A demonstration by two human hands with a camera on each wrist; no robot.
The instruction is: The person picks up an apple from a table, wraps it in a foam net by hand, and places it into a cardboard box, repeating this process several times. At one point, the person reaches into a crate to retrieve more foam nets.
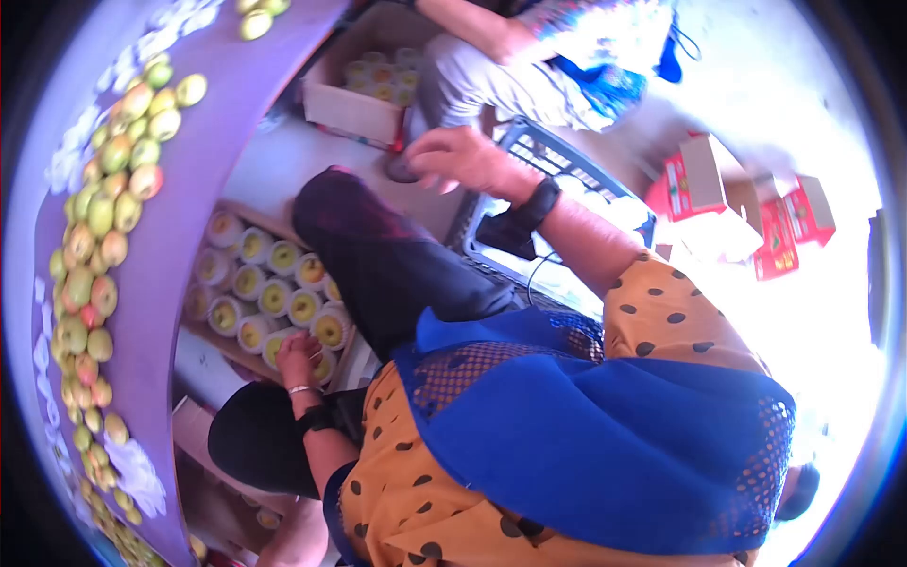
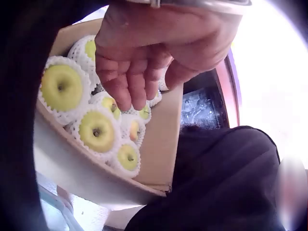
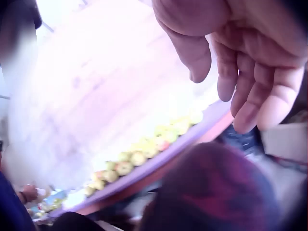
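My left hand [image 1: 299, 357] is over the near edge of a cardboard box [image 1: 354, 352] of apples in white foam nets [image 1: 274, 298]. In the left wrist view its loosely bent fingers [image 2: 137, 89] hang above the netted apples [image 2: 96, 131], and nothing shows in its grasp. My right hand [image 1: 465, 159] is raised in the air beside a dark plastic crate [image 1: 543, 142], near another person's knee. The right wrist view shows its thumb and fingers [image 3: 248, 113] apart and relaxed, with no object between them.
On the left, a purple-covered table [image 1: 213, 123] carries a long row of loose apples [image 1: 99, 217] and white foam nets [image 1: 142, 477]. Another box of netted apples [image 1: 354, 118] stands beside the other person [image 1: 491, 80]. Red cartons [image 1: 694, 180] lie at the right.
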